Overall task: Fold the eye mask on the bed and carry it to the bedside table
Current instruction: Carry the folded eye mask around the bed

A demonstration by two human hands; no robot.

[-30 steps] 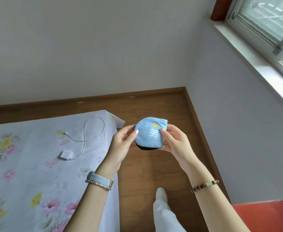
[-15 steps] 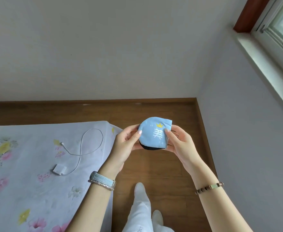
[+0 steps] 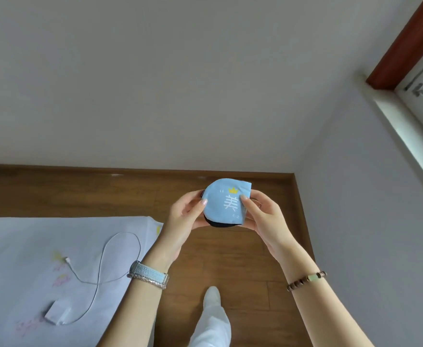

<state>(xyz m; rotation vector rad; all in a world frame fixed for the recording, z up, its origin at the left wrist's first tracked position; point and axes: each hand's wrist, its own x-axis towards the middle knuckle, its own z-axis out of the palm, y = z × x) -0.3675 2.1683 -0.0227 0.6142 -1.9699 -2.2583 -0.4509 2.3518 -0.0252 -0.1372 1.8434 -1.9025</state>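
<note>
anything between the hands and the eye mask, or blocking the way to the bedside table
Nothing sits between them: the left hand and right hand both pinch the folded eye mask directly, above the wooden floor beside the bed. The bedside table is out of view, so that path cannot be judged.

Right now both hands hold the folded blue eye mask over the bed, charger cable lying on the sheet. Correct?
Not quite. In the head view both hands hold the folded eye mask over the wooden floor, beside the bed. The charger cable does lie on the sheet.
</note>
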